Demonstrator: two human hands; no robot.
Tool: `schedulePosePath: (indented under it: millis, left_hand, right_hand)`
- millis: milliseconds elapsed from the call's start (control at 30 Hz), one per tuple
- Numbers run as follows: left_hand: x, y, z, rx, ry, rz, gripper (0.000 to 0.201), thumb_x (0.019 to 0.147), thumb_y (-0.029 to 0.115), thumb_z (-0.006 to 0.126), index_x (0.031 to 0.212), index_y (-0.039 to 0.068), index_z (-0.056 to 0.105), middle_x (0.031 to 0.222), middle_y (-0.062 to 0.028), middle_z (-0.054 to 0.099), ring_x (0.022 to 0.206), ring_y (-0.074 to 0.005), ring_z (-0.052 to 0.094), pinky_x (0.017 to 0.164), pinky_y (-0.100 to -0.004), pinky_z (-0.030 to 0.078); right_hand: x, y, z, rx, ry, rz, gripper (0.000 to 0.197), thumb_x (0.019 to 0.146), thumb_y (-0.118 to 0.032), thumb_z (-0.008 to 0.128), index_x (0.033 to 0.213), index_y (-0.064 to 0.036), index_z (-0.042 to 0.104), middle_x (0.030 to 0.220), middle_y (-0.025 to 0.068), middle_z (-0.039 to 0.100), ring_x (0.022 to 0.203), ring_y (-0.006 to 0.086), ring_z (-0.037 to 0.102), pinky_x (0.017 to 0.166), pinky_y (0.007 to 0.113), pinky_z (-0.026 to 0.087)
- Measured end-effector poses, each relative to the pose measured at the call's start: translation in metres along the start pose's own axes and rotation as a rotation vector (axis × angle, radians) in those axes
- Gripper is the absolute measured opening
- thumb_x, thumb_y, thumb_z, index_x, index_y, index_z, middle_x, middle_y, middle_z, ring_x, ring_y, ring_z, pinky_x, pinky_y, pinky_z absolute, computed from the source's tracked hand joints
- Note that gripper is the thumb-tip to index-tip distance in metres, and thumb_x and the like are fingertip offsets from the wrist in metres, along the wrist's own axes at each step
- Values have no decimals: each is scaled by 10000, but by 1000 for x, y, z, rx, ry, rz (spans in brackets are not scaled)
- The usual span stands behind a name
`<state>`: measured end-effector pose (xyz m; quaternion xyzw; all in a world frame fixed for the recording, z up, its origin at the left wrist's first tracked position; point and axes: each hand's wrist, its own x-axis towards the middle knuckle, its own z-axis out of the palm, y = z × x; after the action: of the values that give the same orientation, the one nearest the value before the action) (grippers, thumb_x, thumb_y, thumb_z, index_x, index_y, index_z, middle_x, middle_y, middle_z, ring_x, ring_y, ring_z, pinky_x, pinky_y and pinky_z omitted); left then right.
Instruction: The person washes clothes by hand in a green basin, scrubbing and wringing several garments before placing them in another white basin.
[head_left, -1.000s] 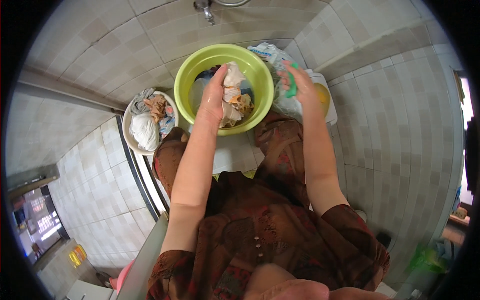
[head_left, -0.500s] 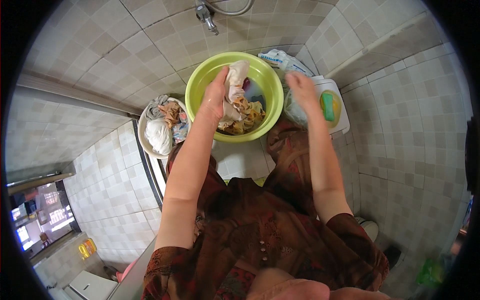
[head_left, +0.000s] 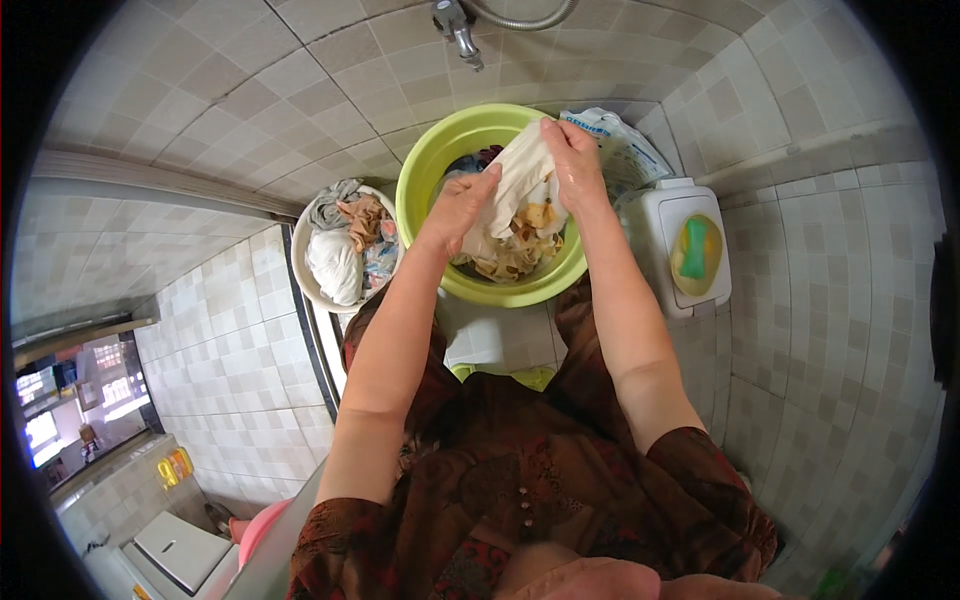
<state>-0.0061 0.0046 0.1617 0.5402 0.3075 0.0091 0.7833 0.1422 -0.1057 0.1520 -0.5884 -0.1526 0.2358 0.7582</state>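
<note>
A pale cream cloth (head_left: pixel 522 172) is stretched between my two hands above a lime-green basin (head_left: pixel 425 150). My left hand (head_left: pixel 462 208) grips its left part, the thumb lying along the edge. At its upper right end, my right hand (head_left: pixel 575 165) pinches the fabric. Below the stretched part, a yellow-and-brown patterned cloth (head_left: pixel 515 255) lies bunched in the basin. Dark garments (head_left: pixel 470 160) show behind my left hand. Whether the cream cloth and the patterned one are a single piece, I cannot tell.
Left of the basin stands a white tub (head_left: pixel 300 262) heaped with laundry. To the right, a white lidded bin (head_left: pixel 680 205) carries a yellow dish (head_left: pixel 711 270) with a green bar (head_left: pixel 694 245). A plastic bag (head_left: pixel 625 145) leans by the wall. A metal tap (head_left: pixel 460 35) juts out above.
My right hand has come in from beside the basin and taken hold of the cream cloth. The cloth, bunched upright in my left hand before, is now spread between both hands. The view has shifted slightly.
</note>
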Motion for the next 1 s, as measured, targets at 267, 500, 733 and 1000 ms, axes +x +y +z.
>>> schedulePosePath:
  millis: [267, 500, 733, 1000]
  left_hand:
    - [40, -22, -2, -331, 359, -56, 345, 913, 375, 539, 959, 37, 586, 739, -29, 582, 605, -137, 537, 524, -289, 447]
    - [42, -20, 21, 163, 456, 285, 433, 925, 414, 448, 833, 33, 631, 712, -114, 617, 674, -242, 577, 652, -338, 461]
    - [39, -21, 7, 848, 275, 332, 250, 852, 286, 558, 764, 58, 613, 803, -141, 618, 803, -310, 597, 694, -395, 443]
    - [35, 23, 17, -815, -30, 144, 397, 983, 355, 369, 1053, 39, 599, 809, -44, 625, 761, -191, 596, 701, -313, 495]
  right_hand:
    - [-25, 0, 59, -134, -32, -114, 226, 881, -147, 595, 692, -24, 590, 744, 40, 641, 599, 64, 518, 559, 236, 427]
    - [-6, -5, 57, -160, 139, -225, 233, 856, -106, 604, 642, -42, 536, 606, -21, 521, 549, 63, 467, 512, 232, 396]
    - [31, -21, 4, 134, 447, -226, 227, 857, -108, 613, 658, -46, 525, 667, 57, 575, 626, 127, 528, 600, 257, 438]
    - [6, -4, 31, -528, 240, -293, 188, 816, -118, 649, 670, -56, 551, 646, 30, 547, 607, 134, 520, 603, 295, 442]
